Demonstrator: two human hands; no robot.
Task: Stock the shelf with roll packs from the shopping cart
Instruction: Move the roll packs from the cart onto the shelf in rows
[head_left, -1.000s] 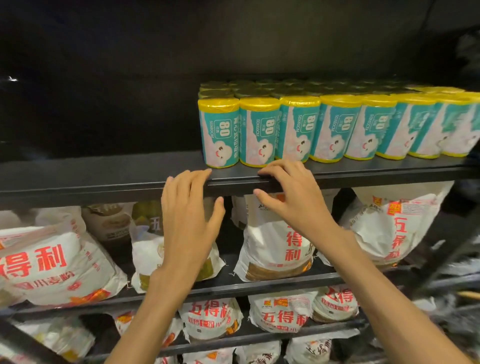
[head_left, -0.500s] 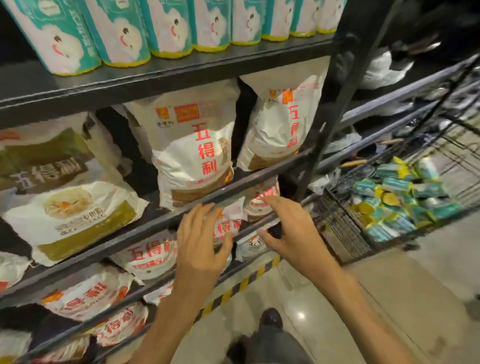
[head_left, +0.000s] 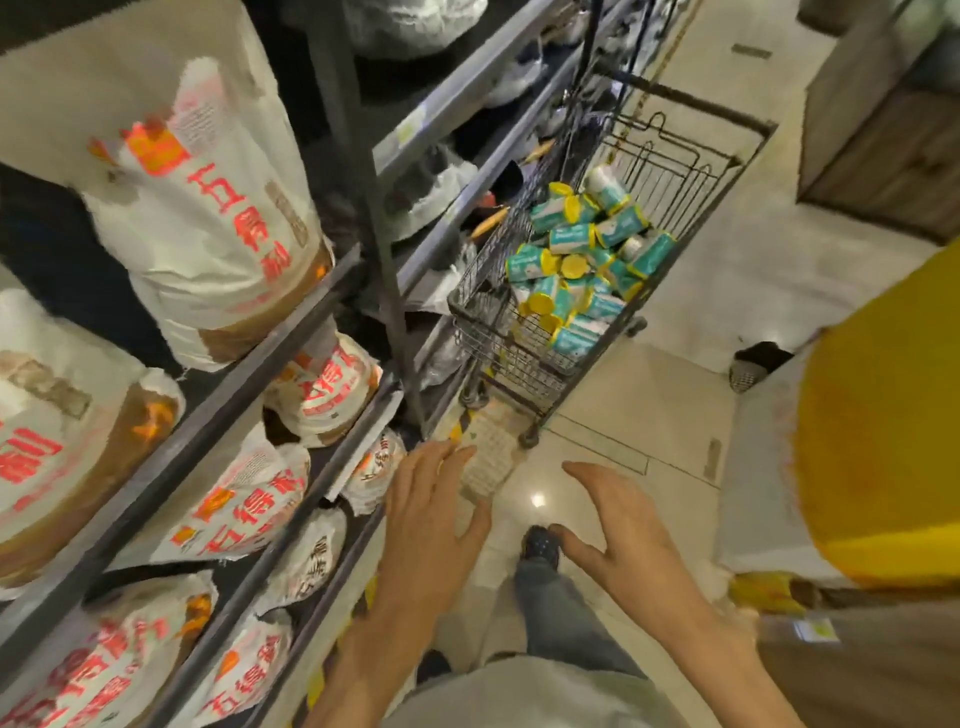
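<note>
Both hands hang empty over glossy floor tiles, the left hand (head_left: 426, 525) flat-fingered, the right hand (head_left: 623, 540) loosely spread; cylindrical teal roll packs (head_left: 582, 260) with yellow caps lie heaped in the wire shopping cart (head_left: 498, 353) beside the dark metal shelf (head_left: 280, 338) of crinkled white sacks (head_left: 208, 197)

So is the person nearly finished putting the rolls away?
Not yet. The shopping cart beside the shelf holds a pile of teal and yellow roll packs, so plenty is left. Both the left hand and the right hand are open and empty, stretched toward the cart. The shelf boards in view hold only white sacks, so finished work can't be seen here.
</note>
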